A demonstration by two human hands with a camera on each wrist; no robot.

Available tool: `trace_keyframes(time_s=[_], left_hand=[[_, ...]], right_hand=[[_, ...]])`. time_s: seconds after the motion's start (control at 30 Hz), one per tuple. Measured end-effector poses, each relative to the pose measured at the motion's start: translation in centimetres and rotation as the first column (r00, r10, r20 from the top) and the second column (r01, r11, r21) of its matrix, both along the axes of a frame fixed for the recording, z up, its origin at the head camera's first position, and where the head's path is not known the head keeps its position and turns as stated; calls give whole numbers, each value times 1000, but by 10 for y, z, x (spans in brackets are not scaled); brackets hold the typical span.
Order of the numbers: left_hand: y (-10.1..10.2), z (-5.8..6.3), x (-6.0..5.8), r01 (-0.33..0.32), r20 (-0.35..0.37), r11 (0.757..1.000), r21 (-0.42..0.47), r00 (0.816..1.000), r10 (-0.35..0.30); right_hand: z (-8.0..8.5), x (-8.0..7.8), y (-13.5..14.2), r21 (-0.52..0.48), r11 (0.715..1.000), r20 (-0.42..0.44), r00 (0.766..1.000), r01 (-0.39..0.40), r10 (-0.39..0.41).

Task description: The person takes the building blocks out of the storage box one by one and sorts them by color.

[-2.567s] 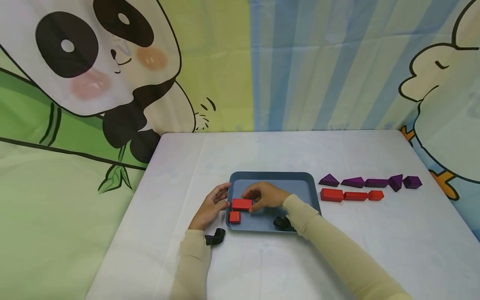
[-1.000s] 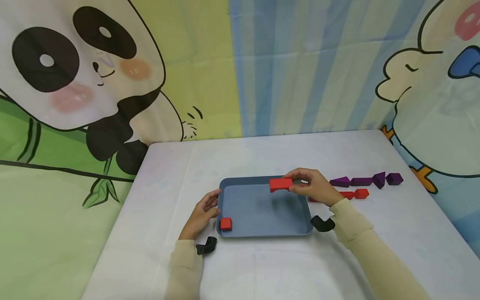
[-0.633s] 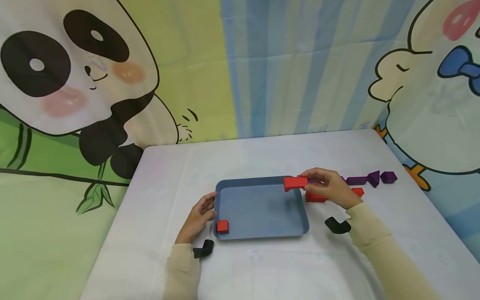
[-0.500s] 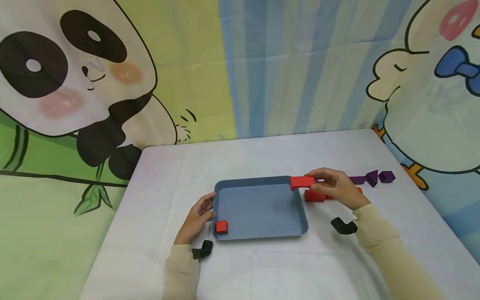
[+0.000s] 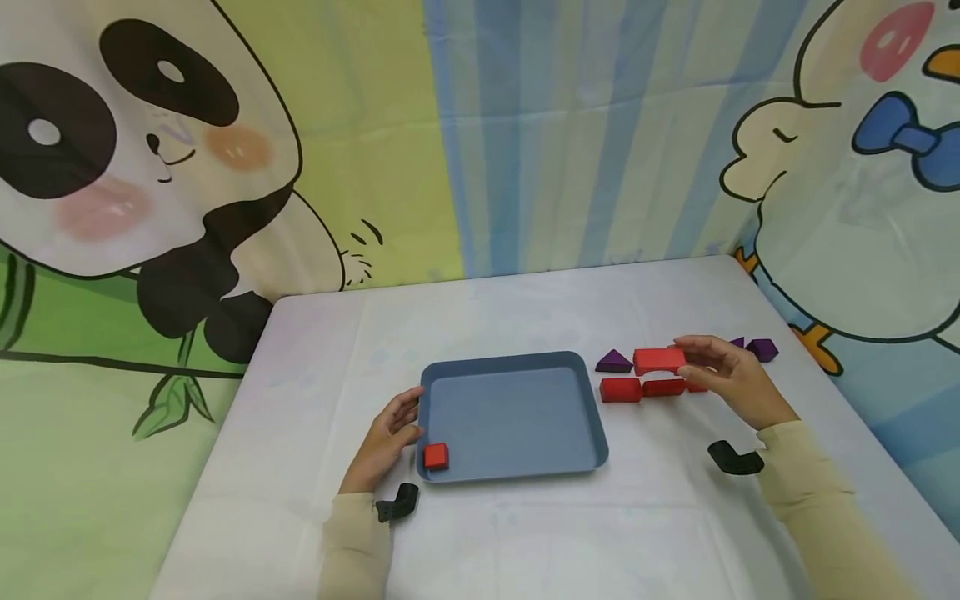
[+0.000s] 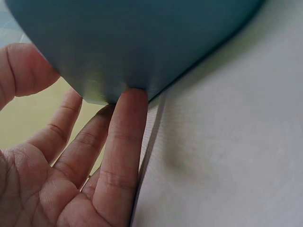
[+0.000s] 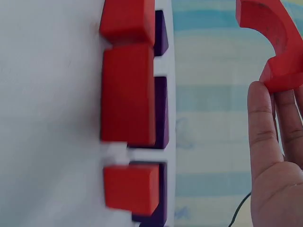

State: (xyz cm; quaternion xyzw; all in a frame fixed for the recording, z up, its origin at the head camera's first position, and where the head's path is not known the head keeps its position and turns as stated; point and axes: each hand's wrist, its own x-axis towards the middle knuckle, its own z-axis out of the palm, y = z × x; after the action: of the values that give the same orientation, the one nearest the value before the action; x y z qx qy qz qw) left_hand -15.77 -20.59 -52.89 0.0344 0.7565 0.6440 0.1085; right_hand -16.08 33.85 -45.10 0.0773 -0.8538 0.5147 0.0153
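My right hand pinches a red arch block by its right end, above the row of blocks to the right of the tray. In the right wrist view, the curved cut-out of the arch block shows past the fingertips. My left hand rests its relaxed fingers against the left side of the blue-grey tray. The left wrist view has fingertips touching the tray's outer wall. A red cube sits in the tray's near left corner.
Right of the tray lies a row of red blocks, with a red block at its left end. Behind it runs a purple row, from a triangular block to a purple block, partly hidden by the right hand. A printed cloth hangs behind the table.
My right hand has lifted the red arch block from beside the cube in the tray and carried it right, over the rows of blocks. The left hand stays at the tray's side.
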Motion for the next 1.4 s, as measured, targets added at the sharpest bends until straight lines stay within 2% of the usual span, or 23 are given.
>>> trace_keyframes(time_s=[0.33, 0.63, 0.77, 0.93, 1.03, 1.27, 1.4], left_hand=[[-1, -1, -1, 12, 7, 1000, 16, 1000, -12], [-2, -1, -1, -1, 11, 1000, 4, 1000, 1], [-1, -2, -2, -4, 14, 1000, 3, 1000, 4], [-1, -2, -2, -3, 23, 1000, 6, 1000, 3], [-1, -2, -2, -6, 23, 1000, 12, 1000, 6], [0, 0, 0, -1, 14, 1000, 24, 1000, 1], [1, 2, 0, 5, 9, 1000, 26, 1000, -5]], right_hand=[[-16, 8, 46, 130, 984, 38, 991, 123, -129], [-24, 8, 84, 137, 976, 54, 982, 170, -178], [-28, 8, 102, 145, 977, 87, 982, 155, -169], [-33, 6, 120, 202, 969, 140, 975, 142, -172], [-34, 4, 125, 229, 966, 181, 970, 122, -165], [-36, -3, 133, 276, 961, 278, 956, 18, -98], [-39, -5, 135, 277, 961, 316, 944, 3, -94]])
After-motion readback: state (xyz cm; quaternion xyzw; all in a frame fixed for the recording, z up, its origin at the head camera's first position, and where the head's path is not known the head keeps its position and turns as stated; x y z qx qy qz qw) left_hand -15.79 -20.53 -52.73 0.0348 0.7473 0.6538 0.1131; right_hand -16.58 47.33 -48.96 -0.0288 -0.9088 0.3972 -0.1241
